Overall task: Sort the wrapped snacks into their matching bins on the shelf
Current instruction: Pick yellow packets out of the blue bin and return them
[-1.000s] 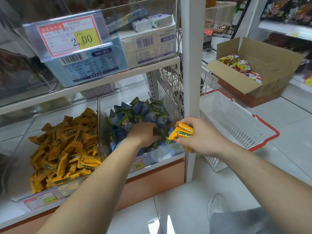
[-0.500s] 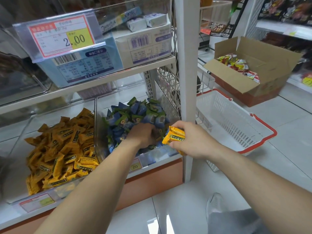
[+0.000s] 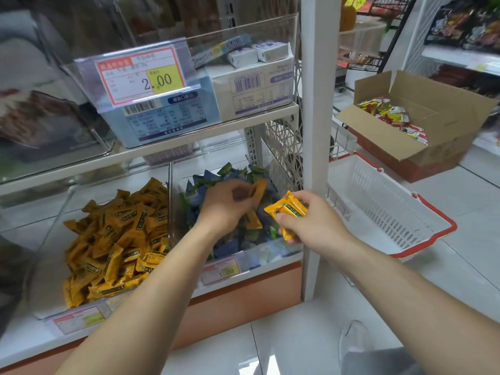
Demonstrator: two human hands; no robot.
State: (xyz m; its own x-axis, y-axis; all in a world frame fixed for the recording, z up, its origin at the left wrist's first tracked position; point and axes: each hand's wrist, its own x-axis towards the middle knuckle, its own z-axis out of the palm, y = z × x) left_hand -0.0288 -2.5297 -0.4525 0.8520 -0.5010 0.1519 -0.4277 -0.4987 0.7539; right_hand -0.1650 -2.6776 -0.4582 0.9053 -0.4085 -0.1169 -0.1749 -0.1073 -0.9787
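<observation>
Two clear bins sit on the low shelf. The left bin [image 3: 51,269] holds a heap of orange wrapped snacks [image 3: 119,239]. The right bin [image 3: 270,254] holds blue and green wrapped snacks [image 3: 230,174]. My left hand [image 3: 227,209] is over the blue pile and pinches an orange snack [image 3: 257,193] lifted out of it. Another orange wrapper shows just below that hand. My right hand [image 3: 311,223] grips a small bunch of orange snacks [image 3: 288,209] at the right bin's front right corner.
A white shelf post [image 3: 319,131] stands right of the bins. Beyond it a white basket with red rim [image 3: 422,209] lies on the tiled floor, and an open cardboard box [image 3: 433,125] of red and yellow packets. The upper shelf carries boxes and a price tag [image 3: 140,77].
My left hand has come up out of the blue pile with an orange snack pinched in its fingers. My right hand has stayed beside the bin with its bunch.
</observation>
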